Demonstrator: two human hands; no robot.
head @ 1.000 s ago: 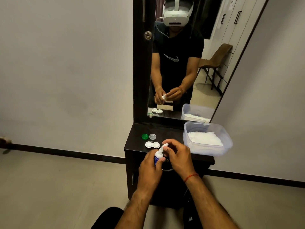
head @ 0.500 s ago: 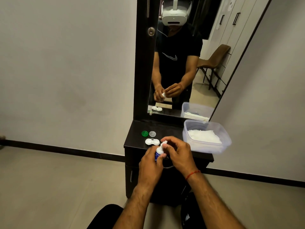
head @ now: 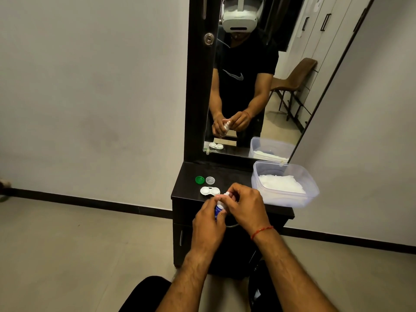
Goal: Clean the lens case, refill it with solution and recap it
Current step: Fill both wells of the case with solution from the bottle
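Note:
A white two-well lens case (head: 210,191) lies uncapped on the dark dresser top (head: 234,176). Just behind it sit a green cap (head: 200,180) and a clear cap (head: 210,180), side by side. My left hand (head: 209,221) grips a small solution bottle (head: 219,207), white with a blue label, held upright at the dresser's front edge. My right hand (head: 245,206) has its fingers curled round the bottle's white tip. Most of the bottle is hidden by both hands.
A clear plastic tub (head: 286,183) with white tissues stands on the right of the dresser, overhanging its front edge. A tall mirror (head: 252,86) rises behind. Grey walls flank the dresser, and tiled floor lies below.
Both hands stay on the bottle; they have shifted slightly up and toward the dresser in the view. My right fingers have closed more over the tip.

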